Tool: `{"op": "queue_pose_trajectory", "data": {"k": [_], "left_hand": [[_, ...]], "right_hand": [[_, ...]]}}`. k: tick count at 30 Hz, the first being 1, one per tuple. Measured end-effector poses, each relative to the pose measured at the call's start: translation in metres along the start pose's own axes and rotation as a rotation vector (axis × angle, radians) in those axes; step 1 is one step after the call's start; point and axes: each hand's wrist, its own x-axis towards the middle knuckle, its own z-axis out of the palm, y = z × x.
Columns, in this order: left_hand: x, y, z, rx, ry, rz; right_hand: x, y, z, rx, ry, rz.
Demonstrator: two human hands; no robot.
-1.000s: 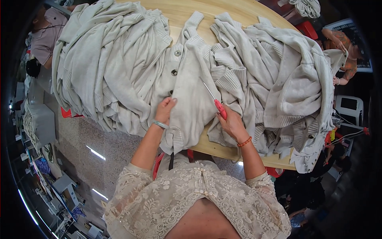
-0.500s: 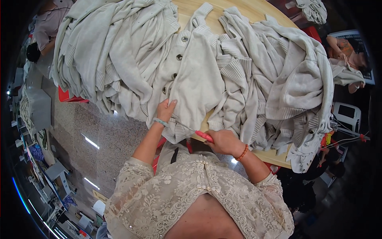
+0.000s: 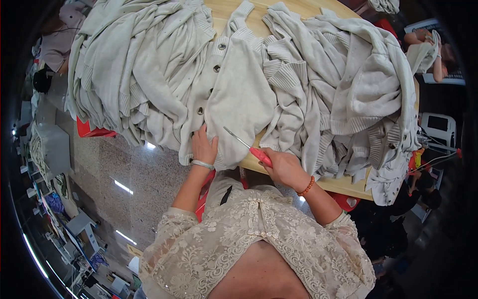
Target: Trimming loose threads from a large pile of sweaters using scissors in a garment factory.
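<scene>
A cream knit cardigan (image 3: 239,104) with a row of dark buttons lies in front of me, its lower end at the table's near edge. My left hand (image 3: 204,148) is at the cardigan's button band, fingers on the cloth beside the lowest visible button (image 3: 193,134); the fingertips are partly hidden. In my right hand (image 3: 288,169), closed around its red handle (image 3: 261,156), is a slim metal-shafted tool (image 3: 238,137). Its tip points up and left over the cardigan's lower front; whether it touches the cloth is unclear.
Piles of similar cream knitwear lie on the left (image 3: 134,70) and right (image 3: 343,84) of the wooden table (image 3: 343,187). A red stool (image 3: 89,128) shows beneath the left pile. Another person (image 3: 428,45) handles cloth at far right; someone else (image 3: 59,37) is at far left.
My left hand has shifted to the button band's lower part. The tool's tip has come away from beside my left hand and swung upward. My view has moved slightly.
</scene>
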Motion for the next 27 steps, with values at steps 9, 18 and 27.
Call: {"op": "queue_pose_trajectory", "data": {"k": [9, 18, 27], "left_hand": [[0.094, 0.033, 0.025, 0.321, 0.05, 0.536], [0.109, 0.026, 0.04, 0.393, -0.051, 0.501], [0.11, 0.026, 0.036, 0.332, -0.125, 0.472]], "right_hand": [[0.015, 0.004, 0.009, 0.017, 0.17, 0.052], [0.086, -0.008, -0.016, -0.067, 0.246, 0.045], [0.11, -0.012, -0.032, -0.168, 0.184, 0.017]]}}
